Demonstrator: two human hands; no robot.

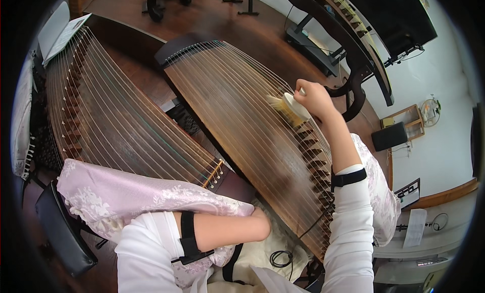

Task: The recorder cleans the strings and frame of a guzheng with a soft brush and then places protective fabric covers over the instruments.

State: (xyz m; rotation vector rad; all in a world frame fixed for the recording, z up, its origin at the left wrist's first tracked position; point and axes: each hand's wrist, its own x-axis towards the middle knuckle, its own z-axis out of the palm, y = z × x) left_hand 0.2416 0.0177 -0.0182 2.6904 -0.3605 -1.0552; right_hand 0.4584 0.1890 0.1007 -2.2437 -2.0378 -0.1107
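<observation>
My right hand (313, 98) is closed around the handle of a white brush (295, 105) with pale bristles. Those bristles touch the strings of a guzheng (242, 115), near its row of dark wooden bridges (311, 151). Below and to the left, my left hand (261, 224) is bent at the wrist against the corner of a pink floral cloth cover (151, 190); its fingers are hidden, so I cannot see whether they grip the cloth. That cover lies over the near end of a second guzheng (113, 111) at the left.
An open booklet (66, 37) rests at the far end of the left guzheng. Beside it stands a black padded seat (66, 232). A coiled black cable (281, 258) lies on pale cloth near me. Another guzheng (352, 20) stands at the upper right, close to a dark screen (401, 20).
</observation>
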